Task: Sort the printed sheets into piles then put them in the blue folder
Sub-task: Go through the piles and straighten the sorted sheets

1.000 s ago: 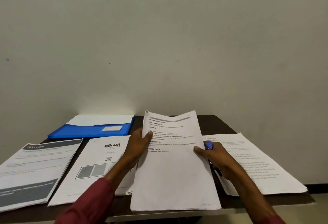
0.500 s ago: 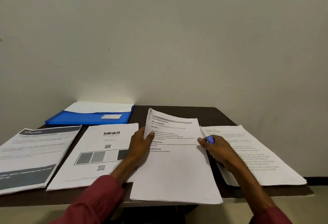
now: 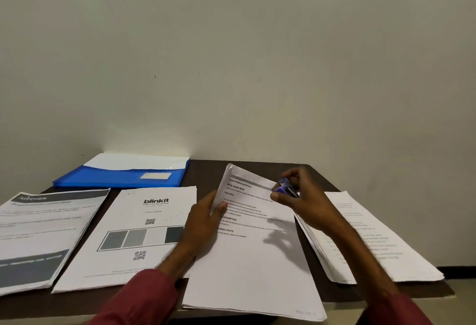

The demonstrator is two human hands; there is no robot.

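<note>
A stack of printed text sheets (image 3: 255, 260) lies in front of me on the dark table (image 3: 206, 172). My left hand (image 3: 203, 221) grips its left edge, thumb on top, and bends the upper left corner upward. My right hand (image 3: 306, 196) hovers over the stack's upper right and holds a pen with a blue-purple cap (image 3: 283, 185). Three other piles lie flat: a "blinkit" pile (image 3: 134, 237) left of centre, a "KITCHEN" pile (image 3: 41, 234) at far left, a text pile (image 3: 371, 242) on the right. The blue folder (image 3: 121, 176) lies at the back left with a white sheet inside.
A plain wall stands right behind the table. The table's front edge runs under the centre stack, which overhangs it slightly. The right pile reaches close to the table's right edge, with the floor beyond.
My right hand lifted off the stack's right edge and rose toward its top with the pen. My left hand kept its hold and curled the corner higher. The camera tilted down a little.
</note>
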